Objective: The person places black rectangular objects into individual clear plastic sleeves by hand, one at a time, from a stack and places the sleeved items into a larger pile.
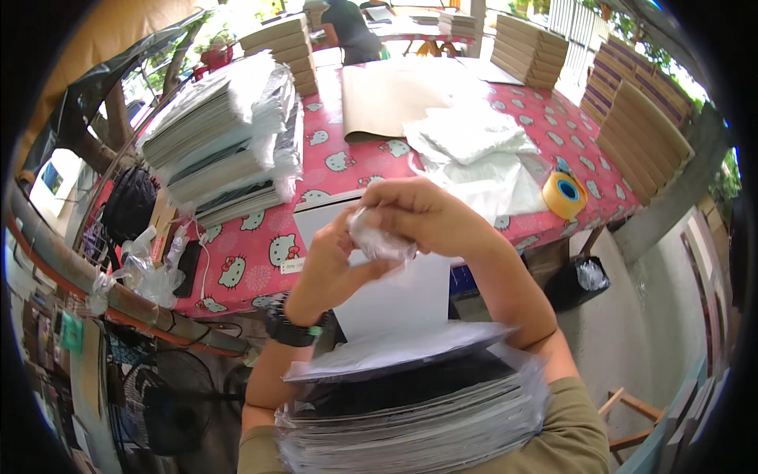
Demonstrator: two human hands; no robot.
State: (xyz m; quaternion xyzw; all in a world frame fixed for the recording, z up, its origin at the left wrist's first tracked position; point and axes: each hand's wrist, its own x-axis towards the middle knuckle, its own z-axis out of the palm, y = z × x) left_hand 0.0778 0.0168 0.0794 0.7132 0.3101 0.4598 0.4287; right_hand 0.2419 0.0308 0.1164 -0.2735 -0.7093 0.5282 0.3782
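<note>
Both my hands are raised over the near edge of the table, closed together on a crumpled piece of clear plastic film [380, 238]. My left hand [325, 257], with a dark watch [290, 325] on its wrist, grips it from the left. My right hand [422, 212] pinches it from above and the right. Beneath them lies a white sheet or board [399, 296], partly covered by my hands. Close to my body is a thick stack of plastic-wrapped sheets [410, 411], between my forearms.
A pink patterned tablecloth [280, 251] covers the table. Tall wrapped stacks [229, 126] stand at left, brown paper [379, 103] and white plastic bags [474, 150] farther back. A yellow tape roll [564, 194] sits right, near cardboard boxes [643, 138]. Another person [350, 31] stands beyond.
</note>
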